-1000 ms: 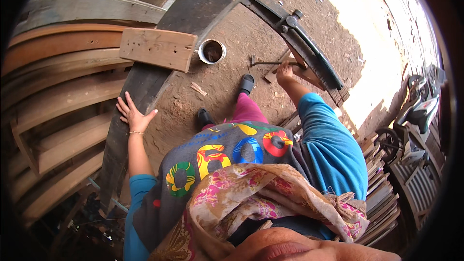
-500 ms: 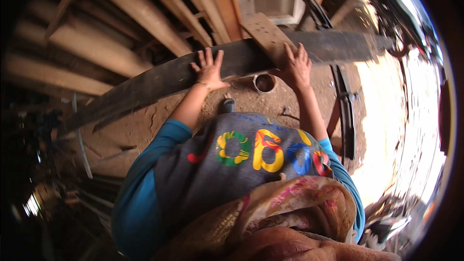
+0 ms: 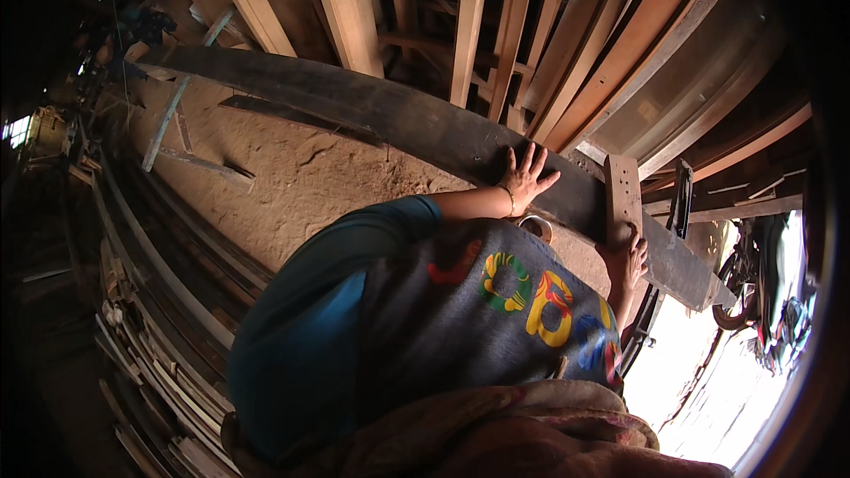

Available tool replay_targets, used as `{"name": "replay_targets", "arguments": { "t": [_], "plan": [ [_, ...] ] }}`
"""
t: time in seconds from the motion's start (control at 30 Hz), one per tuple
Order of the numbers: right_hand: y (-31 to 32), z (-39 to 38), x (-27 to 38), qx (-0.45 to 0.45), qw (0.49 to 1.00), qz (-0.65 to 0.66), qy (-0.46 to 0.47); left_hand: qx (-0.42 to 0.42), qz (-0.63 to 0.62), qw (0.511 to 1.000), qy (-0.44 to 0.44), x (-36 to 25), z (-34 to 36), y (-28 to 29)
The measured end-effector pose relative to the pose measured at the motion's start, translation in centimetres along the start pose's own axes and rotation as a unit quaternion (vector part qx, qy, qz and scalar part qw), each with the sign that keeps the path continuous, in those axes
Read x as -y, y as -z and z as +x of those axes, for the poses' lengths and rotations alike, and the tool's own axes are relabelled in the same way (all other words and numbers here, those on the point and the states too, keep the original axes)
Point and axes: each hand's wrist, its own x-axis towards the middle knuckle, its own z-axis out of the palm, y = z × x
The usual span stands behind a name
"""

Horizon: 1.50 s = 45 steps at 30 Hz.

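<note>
A long dark wooden beam (image 3: pixel 336 102) runs across the view. My left hand (image 3: pixel 524 179) lies on it with fingers spread. A short, pale brown board (image 3: pixel 623 179) with several holes rests crosswise on the beam toward its right end. My right hand (image 3: pixel 631 258) has its fingers curled on the lower part of that board. Behind my left wrist, part of a round container (image 3: pixel 540 227) shows below the beam.
Upright planks and frames (image 3: pixel 469 26) line the back. Long timber strips (image 3: pixel 164 292) are piled at the left over the dirt floor (image 3: pixel 283 195). A pale blue bar (image 3: pixel 166 119) crosses near the beam's far end. A black metal piece (image 3: pixel 682 199) stands at the right.
My right hand has left the tool near the ground and moved up to the short board. The view has swung left, showing more of the beam and floor. My left hand stays on the beam.
</note>
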Motion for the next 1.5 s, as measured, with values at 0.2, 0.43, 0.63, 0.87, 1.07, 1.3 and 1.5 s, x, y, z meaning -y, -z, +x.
{"name": "replay_targets", "arguments": {
  "t": [0.2, 0.43, 0.63, 0.87, 1.07, 1.3, 1.5],
  "plan": [
    [-0.4, -0.2, -1.3, -0.024, 0.998, -0.054, -0.003, -0.192, -0.044, 0.98, -0.043, -1.2, 1.3, -3.0],
    [-1.9, -2.1, -3.7, -0.066, 0.997, 0.027, -0.037, -0.084, -0.035, 0.994, -0.059, -2.5, 0.9, 0.5],
    [-2.6, -11.9, -9.6, -0.084, 0.987, 0.106, -0.087, -0.072, 0.038, 0.997, -0.018, -3.8, 1.4, -0.2],
    [-5.6, -28.1, -17.9, -0.004, 0.915, 0.2, -0.349, -0.008, 0.058, 0.998, 0.003, -3.0, 2.7, -1.2],
    [-7.1, -36.1, -21.5, 0.047, 0.844, 0.172, -0.506, -0.048, 0.015, 0.987, -0.151, -11.3, 3.7, 4.3],
    [-8.9, -37.2, -20.9, 0.011, 0.814, 0.277, -0.51, 0.169, -0.084, 0.81, -0.556, -39.1, 3.5, 1.5],
    [-12.3, -42.9, -15.9, -0.049, 0.753, 0.356, -0.551, -0.016, 0.022, 0.752, -0.659, -56.1, 2.2, -3.6]
  ]
}}
